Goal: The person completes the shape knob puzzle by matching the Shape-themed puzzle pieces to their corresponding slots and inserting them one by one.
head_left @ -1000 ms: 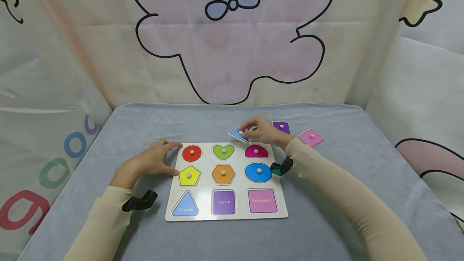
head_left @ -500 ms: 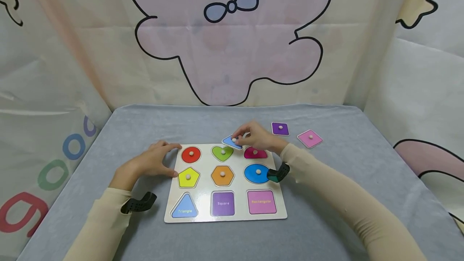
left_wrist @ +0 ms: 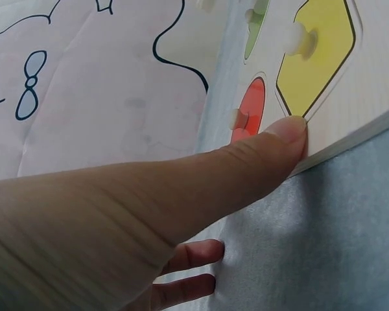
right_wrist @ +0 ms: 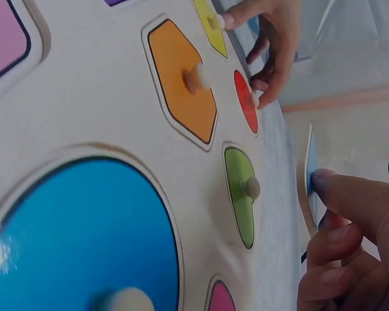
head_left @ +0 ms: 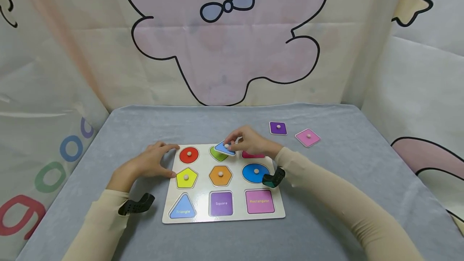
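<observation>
My right hand [head_left: 250,141] pinches a blue triangle puzzle piece [head_left: 222,148] by its knob, above the far edge of a white shape puzzle board [head_left: 199,200]. In the head view the piece overlaps the green heart [head_left: 216,155]; the right wrist view has the triangle piece [right_wrist: 312,175] edge-on, raised off the board. My left hand [head_left: 148,162] rests at the board's left edge, fingers spread. Its thumb [left_wrist: 288,133] touches the edge beside the yellow pentagon [left_wrist: 324,52]. Bare recesses marked Triangle [head_left: 183,208], Square [head_left: 221,203] and Rectangular [head_left: 259,201] line the near row.
A purple square piece [head_left: 278,128] and a pink piece [head_left: 307,137] lie on the grey cloth behind the board, to the right. Knobbed red circle [head_left: 189,155], orange hexagon [head_left: 220,175] and blue oval [head_left: 253,173] sit in the board. A printed curtain [head_left: 224,51] hangs behind the table.
My right hand has carried the blue triangle piece left and nearer, from behind the board to over its far edge. The left hand stays at the board's left side.
</observation>
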Available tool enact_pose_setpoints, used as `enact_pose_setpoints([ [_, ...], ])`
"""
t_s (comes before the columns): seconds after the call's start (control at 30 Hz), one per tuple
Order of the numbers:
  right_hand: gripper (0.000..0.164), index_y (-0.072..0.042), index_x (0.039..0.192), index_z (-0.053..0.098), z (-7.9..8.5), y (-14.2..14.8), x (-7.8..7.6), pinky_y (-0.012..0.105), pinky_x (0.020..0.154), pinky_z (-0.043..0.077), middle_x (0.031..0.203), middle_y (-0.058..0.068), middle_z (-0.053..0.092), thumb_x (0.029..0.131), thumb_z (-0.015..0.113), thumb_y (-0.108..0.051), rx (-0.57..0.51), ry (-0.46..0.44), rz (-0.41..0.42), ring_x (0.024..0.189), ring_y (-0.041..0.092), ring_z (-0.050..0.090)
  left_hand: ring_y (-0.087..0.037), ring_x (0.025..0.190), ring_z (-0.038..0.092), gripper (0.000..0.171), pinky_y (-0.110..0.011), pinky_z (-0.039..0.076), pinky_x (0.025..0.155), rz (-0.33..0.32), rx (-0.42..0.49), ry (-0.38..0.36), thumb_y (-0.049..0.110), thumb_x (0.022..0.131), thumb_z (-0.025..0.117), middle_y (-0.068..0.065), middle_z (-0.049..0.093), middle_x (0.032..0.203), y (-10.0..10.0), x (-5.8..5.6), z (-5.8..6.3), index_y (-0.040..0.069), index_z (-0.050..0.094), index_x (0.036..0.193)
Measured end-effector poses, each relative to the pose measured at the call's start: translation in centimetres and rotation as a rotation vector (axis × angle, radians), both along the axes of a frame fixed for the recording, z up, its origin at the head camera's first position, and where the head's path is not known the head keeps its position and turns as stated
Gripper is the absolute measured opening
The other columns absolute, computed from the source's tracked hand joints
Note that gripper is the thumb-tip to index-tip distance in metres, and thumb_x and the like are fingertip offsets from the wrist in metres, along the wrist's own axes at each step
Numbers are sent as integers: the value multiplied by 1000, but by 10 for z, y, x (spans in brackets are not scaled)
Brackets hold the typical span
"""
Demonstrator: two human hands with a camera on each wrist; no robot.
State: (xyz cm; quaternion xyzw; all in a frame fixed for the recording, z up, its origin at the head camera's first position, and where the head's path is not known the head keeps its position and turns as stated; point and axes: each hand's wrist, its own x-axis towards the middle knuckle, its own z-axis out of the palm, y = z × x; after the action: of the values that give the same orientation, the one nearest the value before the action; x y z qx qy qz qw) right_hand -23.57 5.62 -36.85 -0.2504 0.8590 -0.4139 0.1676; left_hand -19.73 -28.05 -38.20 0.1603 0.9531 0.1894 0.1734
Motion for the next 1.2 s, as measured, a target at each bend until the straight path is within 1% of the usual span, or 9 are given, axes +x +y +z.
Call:
enact_pose_setpoints([
  [0.1,16,-2,107,77,1,-3,4,21,73,47,85,3,64,93,71,-5,-1,-10,23,89,14,55,-45,129,41,88,-70,43,103,1,6,-1,38,75,89,-27,44,146,0,0,-1,15,48,149],
  [0.17,16,-3,107,77,2,-6,6,20,66,45,84,3,63,93,71,-6,-6,-27,36,81,15,55,-45,129,41,88,-70,43,103,0,7,-3,39,75,89,-27,44,146,0,0,-1,15,48,149],
  [0.3,16,-2,107,77,2,-12,11,19,58,41,82,1,62,93,71,-6,-28,-43,58,73,16,53,-45,128,41,88,-70,44,103,0,2,-4,38,75,89,-27,44,146,-1,0,0,15,47,149],
  [0.5,16,-2,107,77,1,-23,20,18,63,44,81,2,62,93,71,-7,-29,-30,108,79,13,55,-45,127,42,88,-70,44,102,-4,2,-2,38,74,89,-28,45,145,-2,3,2,14,48,148],
  [0.63,16,-2,108,77,-1,-29,28,18,58,41,81,1,59,94,71,-7,-24,-53,145,70,11,52,-45,127,41,88,-70,44,102,-6,3,-5,39,75,89,-28,44,145,-2,1,2,14,48,149],
  [0.77,16,-5,109,77,-2,-34,37,18,55,40,82,0,57,94,70,-8,-22,-114,153,63,11,48,-46,128,41,88,-70,44,102,-7,-1,-4,38,75,88,-28,43,146,-3,-1,1,14,48,149],
  [0.9,16,-4,108,77,-4,-42,43,17,57,41,84,-1,56,93,71,-7,-28,-140,174,65,10,48,-46,128,41,88,-70,44,102,-5,-10,-7,38,75,88,-29,43,146,-2,0,2,14,47,150],
  [1.1,16,-5,107,78,-7,-54,51,15,63,39,83,-1,58,92,73,-6,-16,-90,229,82,7,50,-46,127,41,91,-69,45,101,-1,-13,-16,39,75,88,-29,43,145,-1,0,2,14,46,151],
  [1.2,17,-7,108,78,-8,-59,55,15,63,39,82,-3,60,92,73,-8,-10,-97,245,81,7,50,-46,128,41,91,-69,45,102,-8,-16,-22,40,76,88,-28,43,145,-1,-1,2,14,45,152],
])
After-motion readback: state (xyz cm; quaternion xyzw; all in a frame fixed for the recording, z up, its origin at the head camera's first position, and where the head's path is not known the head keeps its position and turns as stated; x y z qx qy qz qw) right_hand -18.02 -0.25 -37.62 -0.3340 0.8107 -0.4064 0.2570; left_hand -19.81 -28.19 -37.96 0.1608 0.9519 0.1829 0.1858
